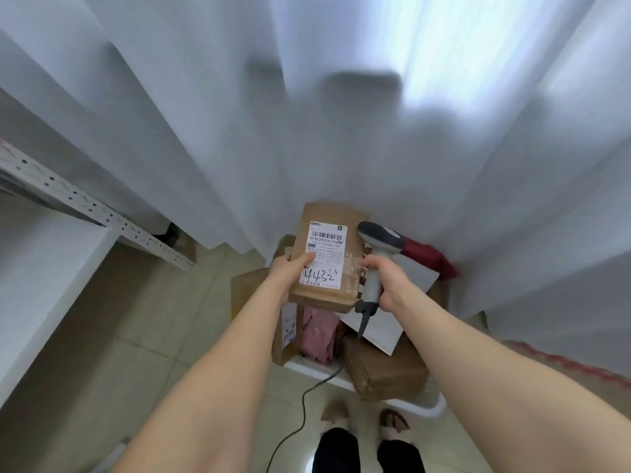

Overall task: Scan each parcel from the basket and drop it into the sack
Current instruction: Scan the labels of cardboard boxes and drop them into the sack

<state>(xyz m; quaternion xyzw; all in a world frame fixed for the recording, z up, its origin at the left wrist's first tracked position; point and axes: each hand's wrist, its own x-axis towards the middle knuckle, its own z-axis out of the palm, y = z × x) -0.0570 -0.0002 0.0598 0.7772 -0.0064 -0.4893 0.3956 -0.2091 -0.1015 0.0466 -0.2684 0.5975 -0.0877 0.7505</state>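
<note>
My left hand (290, 273) grips a flat brown cardboard parcel (345, 213) by its left edge, thumb on the white shipping label (324, 256) that faces up with a barcode and handwritten "4432". My right hand (386, 279) holds the grey handle of a barcode scanner (379, 240), whose head sits just right of the label. Both are held above a white basket (403, 404) that contains several parcels: brown boxes, a pink bag and a white mailer. No sack can be made out.
White curtains (341, 114) hang right behind the basket. A white perforated metal shelf frame (102, 213) stands at the left. The scanner's dark cable (300, 414) trails down across the tiled floor beside my feet (365, 421).
</note>
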